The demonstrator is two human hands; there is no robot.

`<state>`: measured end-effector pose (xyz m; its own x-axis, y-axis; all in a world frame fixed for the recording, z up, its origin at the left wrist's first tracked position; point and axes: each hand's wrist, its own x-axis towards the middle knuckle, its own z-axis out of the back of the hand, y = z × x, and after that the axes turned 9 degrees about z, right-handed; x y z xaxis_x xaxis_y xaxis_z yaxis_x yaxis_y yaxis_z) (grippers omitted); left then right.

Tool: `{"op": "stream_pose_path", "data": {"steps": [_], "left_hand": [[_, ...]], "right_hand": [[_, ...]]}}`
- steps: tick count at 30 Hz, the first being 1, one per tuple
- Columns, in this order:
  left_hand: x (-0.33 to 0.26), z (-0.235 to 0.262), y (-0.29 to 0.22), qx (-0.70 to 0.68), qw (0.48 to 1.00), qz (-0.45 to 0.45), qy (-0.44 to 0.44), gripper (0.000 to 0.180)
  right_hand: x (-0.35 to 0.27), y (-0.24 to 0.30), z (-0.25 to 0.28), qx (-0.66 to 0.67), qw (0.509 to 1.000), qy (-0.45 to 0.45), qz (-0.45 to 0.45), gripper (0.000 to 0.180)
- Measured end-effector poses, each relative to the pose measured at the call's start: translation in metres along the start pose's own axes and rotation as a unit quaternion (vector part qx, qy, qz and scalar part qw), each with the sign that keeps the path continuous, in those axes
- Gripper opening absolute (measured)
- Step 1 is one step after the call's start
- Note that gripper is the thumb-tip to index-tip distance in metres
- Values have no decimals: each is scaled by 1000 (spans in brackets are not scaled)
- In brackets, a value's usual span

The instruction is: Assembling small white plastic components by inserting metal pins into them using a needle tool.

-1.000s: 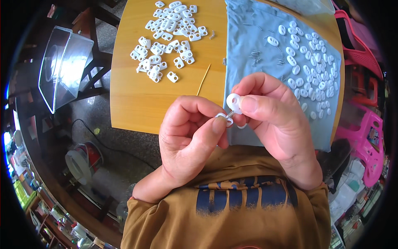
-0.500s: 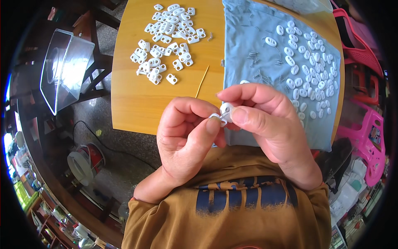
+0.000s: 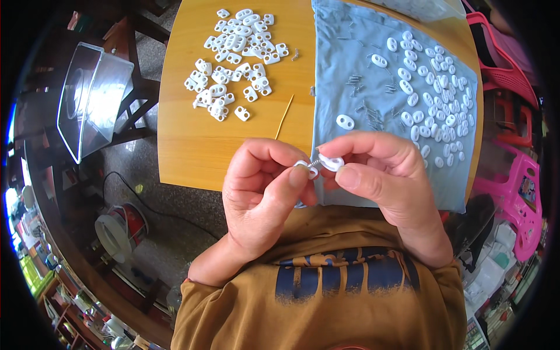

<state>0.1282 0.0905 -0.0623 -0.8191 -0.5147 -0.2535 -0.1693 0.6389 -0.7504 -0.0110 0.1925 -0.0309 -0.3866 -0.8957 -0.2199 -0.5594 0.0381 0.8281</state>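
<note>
Mid-assembly above the worktop (image 3: 233,146) edge: my left hand (image 3: 262,198) pinched one white piece (image 3: 305,167), my right hand (image 3: 385,181) gripped another (image 3: 332,163), spring (image 3: 318,158) between; next, I judged, pressing them squarely together.

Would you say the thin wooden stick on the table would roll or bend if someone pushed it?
The wooden stick looks slender and round, so it would probably roll sideways on the smooth table. It seems light and likely snaps easily.

Two hands (image 3: 265,192), one stick (image 3: 284,116), two piles of white pieces (image 3: 236,55).
</note>
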Motion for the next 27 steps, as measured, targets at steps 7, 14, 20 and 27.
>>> {"op": "stream_pose_path", "data": {"steps": [7, 14, 20, 27], "left_hand": [[-1, -8, 0, -2, 999, 50, -4, 11], [-2, -5, 1, 5, 998, 63, -6, 10], [-2, -5, 2, 4, 997, 71, -6, 10], [-1, -5, 3, 20, 995, 97, -15, 11]], "right_hand": [[0, 1, 3, -8, 997, 45, 66, 20], [-1, -1, 5, -28, 997, 30, 70, 19], [3, -3, 11, -191, 967, 59, 157, 20], [4, 1, 11, -298, 935, 73, 180, 20]]}}
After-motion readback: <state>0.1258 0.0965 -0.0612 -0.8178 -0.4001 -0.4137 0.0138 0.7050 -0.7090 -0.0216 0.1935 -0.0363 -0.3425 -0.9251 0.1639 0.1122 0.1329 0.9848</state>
